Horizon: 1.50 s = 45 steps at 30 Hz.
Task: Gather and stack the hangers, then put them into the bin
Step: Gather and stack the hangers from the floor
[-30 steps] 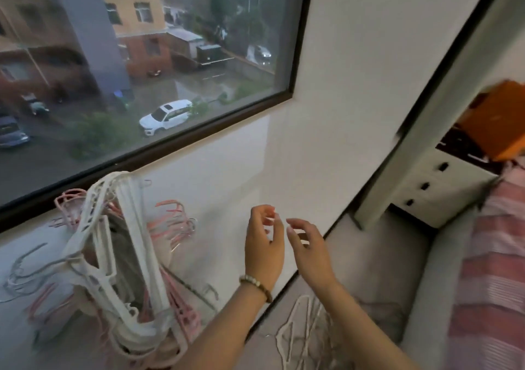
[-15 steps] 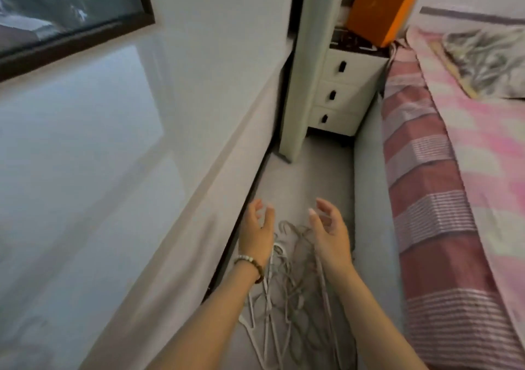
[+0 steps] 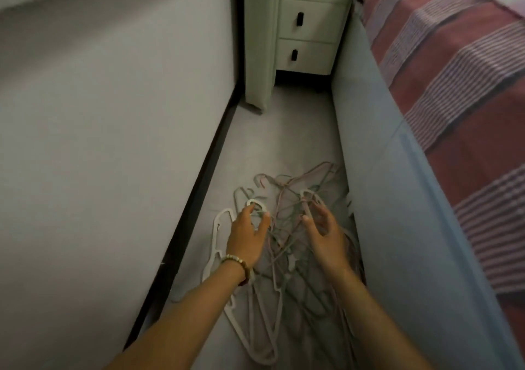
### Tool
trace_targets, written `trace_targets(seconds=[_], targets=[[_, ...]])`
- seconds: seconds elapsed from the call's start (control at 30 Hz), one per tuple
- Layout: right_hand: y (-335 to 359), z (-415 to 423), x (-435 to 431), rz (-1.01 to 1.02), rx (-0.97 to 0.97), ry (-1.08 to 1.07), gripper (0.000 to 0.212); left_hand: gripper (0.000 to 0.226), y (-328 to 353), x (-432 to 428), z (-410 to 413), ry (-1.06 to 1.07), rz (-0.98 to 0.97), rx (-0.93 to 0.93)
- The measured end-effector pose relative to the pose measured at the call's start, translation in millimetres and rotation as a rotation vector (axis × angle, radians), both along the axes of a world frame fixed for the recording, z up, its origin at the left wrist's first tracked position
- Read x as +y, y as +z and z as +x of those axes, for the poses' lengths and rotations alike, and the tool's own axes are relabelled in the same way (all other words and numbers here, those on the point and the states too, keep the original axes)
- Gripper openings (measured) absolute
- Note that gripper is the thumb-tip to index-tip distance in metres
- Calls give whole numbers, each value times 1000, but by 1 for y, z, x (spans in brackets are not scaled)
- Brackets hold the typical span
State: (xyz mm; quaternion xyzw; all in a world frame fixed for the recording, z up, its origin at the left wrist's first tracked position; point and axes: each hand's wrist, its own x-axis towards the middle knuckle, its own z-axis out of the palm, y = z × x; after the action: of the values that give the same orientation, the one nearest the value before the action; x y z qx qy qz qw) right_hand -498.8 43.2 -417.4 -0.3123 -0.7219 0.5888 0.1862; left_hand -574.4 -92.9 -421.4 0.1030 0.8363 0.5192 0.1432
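A tangled pile of thin pink, grey and white hangers (image 3: 287, 256) lies on the floor in the narrow gap between wall and bed. A white hanger (image 3: 216, 227) sticks out at the pile's left edge. My left hand (image 3: 247, 239), with a beaded bracelet on the wrist, reaches down onto the pile, its fingertips touching a white hanger hook (image 3: 257, 202). My right hand (image 3: 326, 236) hovers over the right part of the pile with fingers spread, holding nothing. No bin is in view.
A white wall with a dark baseboard (image 3: 193, 204) runs along the left. The bed's pale side panel (image 3: 397, 227) and a red striped blanket (image 3: 468, 85) close the right. A white drawer unit (image 3: 306, 28) stands at the far end beyond bare grey floor (image 3: 270, 142).
My view has swung from the window sill and its hanger stack down to the floor. Both hands have dropped onto the floor pile, the left now touching a hook.
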Motion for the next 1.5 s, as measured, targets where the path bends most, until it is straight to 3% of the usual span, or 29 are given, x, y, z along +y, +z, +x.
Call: trace_targets(seconds=[0.2, 0.3, 0.47, 0.6, 0.67, 0.77, 0.87, 0.93, 1.0, 1.07, 1.17, 1.23, 1.3, 1.33, 1.4, 1.5], targets=[[-76, 14, 13, 59, -127, 32, 34, 60, -67, -2, 3, -129, -171, 38], [-103, 29, 23, 92, -213, 82, 48, 64, -94, -7, 5, -202, -266, 38], [-145, 62, 34, 170, -501, 70, 60, 71, -139, -33, 20, -398, -523, -149], [-159, 77, 30, 215, -656, 171, 77, 68, -156, -48, 40, -534, -588, -263], [-153, 77, 30, 139, -642, 183, 75, 63, -157, -53, 42, -487, -553, -259], [-143, 79, 28, -154, -472, 214, 51, 49, -149, -56, 33, -416, -494, -278], [-141, 80, 38, 28, -485, 147, 48, 36, -141, -54, 26, -373, -548, -214], [-142, 80, 41, 70, -598, 160, 53, 42, -140, -49, 28, -387, -531, -237], [-143, 82, 29, -17, -678, 267, 53, 52, -144, -43, 35, -424, -519, -266], [-146, 83, 16, -125, -612, 305, 55, 63, -147, -34, 42, -487, -534, -251], [-144, 83, 13, -183, -416, 209, 43, 66, -150, -21, 50, -530, -528, -248], [-148, 89, 20, 1, -357, -2, 33, 67, -154, -16, 52, -499, -535, -257], [-154, 99, 25, 234, -422, -277, 36, 65, -153, -13, 56, -472, -564, -203], [-157, 102, 24, 214, -478, -375, 47, 64, -152, -12, 59, -465, -571, -170], [-159, 102, 19, -79, -558, -429, 68, 63, -151, -9, 62, -452, -558, -145], [-166, 92, 20, -494, -408, -465, 71, 63, -152, 0, 63, -442, -510, -172]])
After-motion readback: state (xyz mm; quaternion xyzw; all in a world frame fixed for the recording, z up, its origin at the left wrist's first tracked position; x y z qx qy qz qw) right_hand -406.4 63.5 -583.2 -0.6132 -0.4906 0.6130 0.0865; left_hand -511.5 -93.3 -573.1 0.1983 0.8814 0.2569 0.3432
